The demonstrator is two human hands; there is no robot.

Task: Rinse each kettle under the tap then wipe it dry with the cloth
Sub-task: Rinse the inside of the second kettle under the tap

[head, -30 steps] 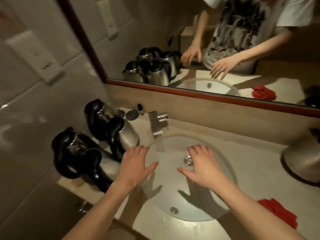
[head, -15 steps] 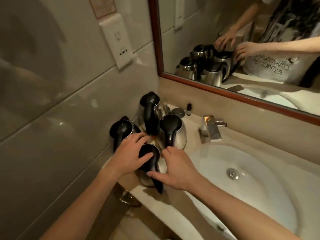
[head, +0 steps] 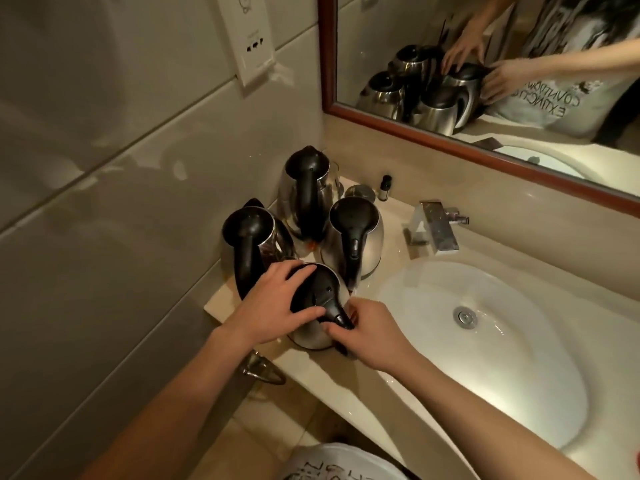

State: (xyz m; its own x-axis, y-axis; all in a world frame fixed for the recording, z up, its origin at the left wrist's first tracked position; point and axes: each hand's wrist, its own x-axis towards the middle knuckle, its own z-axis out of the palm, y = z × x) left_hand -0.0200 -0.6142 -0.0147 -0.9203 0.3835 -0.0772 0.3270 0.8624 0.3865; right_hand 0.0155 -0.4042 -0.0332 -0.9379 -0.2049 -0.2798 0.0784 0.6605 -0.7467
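1. Kettles, four of them, steel with black lids and handles, stand bunched on the counter (head: 391, 258) in the corner left of the sink (head: 519, 358), and together they are the biggest cluster there.
2. Wall (head: 104, 168) of large glossy tiles fills the left side, with a white socket plate (head: 247, 39) high up.
3. Mirror (head: 485, 46) in a dark wooden frame hangs above the counter and reflects the kettles, both hands and a printed T-shirt.
4. Sink is a white oval basin with a metal drain (head: 465, 317) near its middle.
5. Back kettle (head: 306, 192) stands nearest the wall corner; the left kettle (head: 251, 244) and the right kettle (head: 356, 237) stand in front of it, close together.
6. Front kettle (head: 317, 306) sits at the counter's near edge, just beside the basin rim, touching or almost touching the two behind it.
7. Left hand (head: 273, 303) lies over the front kettle's lid, fingers spread and curled on it.
8. Right hand (head: 367, 336) is closed around that kettle's black handle, fingers wrapped at its top end.
9. Tap (head: 436, 230), a square chrome block, stands behind the basin, near the right kettle.
10. Small dark bottle (head: 384, 187) and a round metal lid-like object (head: 360, 192) sit behind the kettles by the backsplash.
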